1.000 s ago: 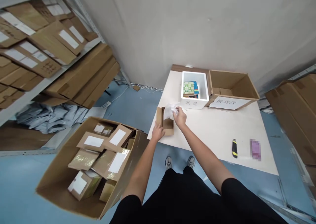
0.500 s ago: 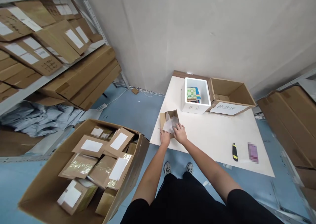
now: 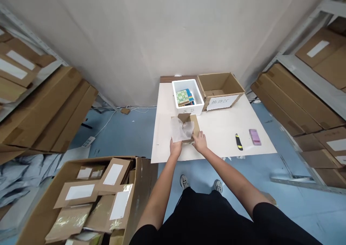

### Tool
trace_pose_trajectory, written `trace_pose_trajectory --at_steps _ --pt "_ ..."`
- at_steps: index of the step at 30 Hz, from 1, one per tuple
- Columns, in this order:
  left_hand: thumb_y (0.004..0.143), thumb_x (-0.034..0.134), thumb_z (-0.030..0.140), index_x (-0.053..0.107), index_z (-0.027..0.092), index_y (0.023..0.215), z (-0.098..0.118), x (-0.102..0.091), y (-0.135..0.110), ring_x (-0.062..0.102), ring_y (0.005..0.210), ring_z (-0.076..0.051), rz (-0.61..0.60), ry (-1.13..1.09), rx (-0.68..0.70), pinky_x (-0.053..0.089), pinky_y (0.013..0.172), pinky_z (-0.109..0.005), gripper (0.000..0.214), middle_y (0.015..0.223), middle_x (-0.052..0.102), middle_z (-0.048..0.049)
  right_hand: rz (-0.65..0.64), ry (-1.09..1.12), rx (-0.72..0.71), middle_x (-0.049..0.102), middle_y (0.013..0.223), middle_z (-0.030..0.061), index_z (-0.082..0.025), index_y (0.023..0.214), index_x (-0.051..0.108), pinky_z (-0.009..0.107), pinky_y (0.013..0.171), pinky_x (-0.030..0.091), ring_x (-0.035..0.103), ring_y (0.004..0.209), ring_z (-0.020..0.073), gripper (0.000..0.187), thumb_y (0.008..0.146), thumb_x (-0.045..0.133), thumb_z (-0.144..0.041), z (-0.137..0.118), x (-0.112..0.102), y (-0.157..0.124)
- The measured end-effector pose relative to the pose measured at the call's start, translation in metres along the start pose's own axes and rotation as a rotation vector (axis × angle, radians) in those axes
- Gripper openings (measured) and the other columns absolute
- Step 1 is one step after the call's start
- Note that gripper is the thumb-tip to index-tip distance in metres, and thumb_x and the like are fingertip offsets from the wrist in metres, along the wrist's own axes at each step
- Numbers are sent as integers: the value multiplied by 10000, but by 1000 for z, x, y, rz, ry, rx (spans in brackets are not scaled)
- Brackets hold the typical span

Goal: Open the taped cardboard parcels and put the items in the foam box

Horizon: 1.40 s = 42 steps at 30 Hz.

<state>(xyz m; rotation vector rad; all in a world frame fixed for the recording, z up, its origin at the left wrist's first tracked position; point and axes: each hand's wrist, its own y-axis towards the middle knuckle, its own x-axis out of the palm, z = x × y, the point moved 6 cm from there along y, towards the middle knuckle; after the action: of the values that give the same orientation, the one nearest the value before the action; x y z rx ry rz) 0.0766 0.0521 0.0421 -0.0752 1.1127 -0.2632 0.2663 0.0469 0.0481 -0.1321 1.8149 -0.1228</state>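
A small open cardboard box (image 3: 196,124) stands near the front edge of the white table, its flaps folded up. A sheet of translucent white wrapping (image 3: 180,130) spills out of it over the left side. My left hand (image 3: 176,147) is closed at the box's front left corner, where the wrapping hangs down; its fingertips are partly hidden. With its fingers bent round the front right corner, my right hand (image 3: 200,142) grips the cardboard. What lies deeper in the box cannot be seen.
Behind stand a white foam box (image 3: 198,110) holding booklets and a labelled cardboard box (image 3: 220,102). A black-and-yellow box cutter (image 3: 238,142) and a blurred purple item (image 3: 254,137) lie to the right. A large carton (image 3: 146,187) of parcels is at lower left. Shelves flank both sides.
My view has swung to the right. The small box has been turned, and the wrapping now spreads over its left side. Both hands have stayed at the box.
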Motion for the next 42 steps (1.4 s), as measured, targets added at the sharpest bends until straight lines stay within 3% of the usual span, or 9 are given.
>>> trace_pose_trajectory --at_steps 5,11,17,21,24,29,34,38,42 --pt "1015 540 205 686 253 1458 92 15 11 476 1503 -354 -31 1 143 365 1277 -471 470 1519 648 -78 119 102 112 548 1525 191 -266 1280 753 503 1208 344 402 1516 380 296 1011 632 -247 89 -30 -31" --pt "1051 522 280 741 296 1381 251 70 18 575 1403 -335 -132 105 338 440 1197 -432 396 1427 709 -67 313 227 373 497 1589 142 -270 1181 792 502 1216 349 322 1562 363 245 1024 605 -247 238 -75 -109" --pt "1064 497 305 774 259 1325 449 169 3 530 1445 -347 -255 200 639 361 1250 -449 383 1391 730 -90 499 299 736 374 1705 123 -240 1178 792 513 1260 280 284 1586 358 248 1020 602 -225 401 -115 -229" --pt "1034 569 321 709 266 1428 575 244 -44 384 1561 -352 -329 128 879 298 1290 -440 422 1580 598 -60 616 282 967 359 1717 131 -231 1185 789 546 1257 275 270 1590 371 271 1022 572 -221 488 -124 -336" --pt "1051 536 310 724 259 1397 641 297 -95 410 1547 -338 -440 132 1004 257 1312 -443 397 1576 603 -63 673 262 1117 365 1715 143 -227 1192 789 579 1255 263 273 1584 379 297 1027 542 -230 529 -117 -412" --pt "981 619 219 665 273 1452 691 354 -158 182 1654 -356 -577 216 1172 233 1317 -556 476 1739 385 -76 584 287 1357 340 1735 131 -257 1324 761 647 1244 227 216 1605 418 416 983 534 -183 563 -91 -495" --pt "912 696 145 449 354 1622 687 368 -156 98 1672 -368 -655 343 1163 310 1280 -593 780 1827 95 -43 355 320 1518 281 1764 151 -256 1587 557 605 1185 350 216 1609 450 683 910 597 -176 583 -75 -531" --pt "940 660 131 467 284 1617 678 346 -130 187 1660 -343 -592 315 1132 356 1278 -536 720 1806 199 -98 393 270 1413 335 1732 175 -202 1577 549 535 1160 415 292 1583 419 635 944 579 -231 592 -90 -510" --pt "956 650 163 488 252 1607 663 309 -103 250 1643 -336 -473 205 1109 359 1295 -513 677 1805 200 -96 516 270 1152 340 1724 176 -174 1554 557 538 1198 400 275 1591 388 601 959 574 -255 590 -107 -444"
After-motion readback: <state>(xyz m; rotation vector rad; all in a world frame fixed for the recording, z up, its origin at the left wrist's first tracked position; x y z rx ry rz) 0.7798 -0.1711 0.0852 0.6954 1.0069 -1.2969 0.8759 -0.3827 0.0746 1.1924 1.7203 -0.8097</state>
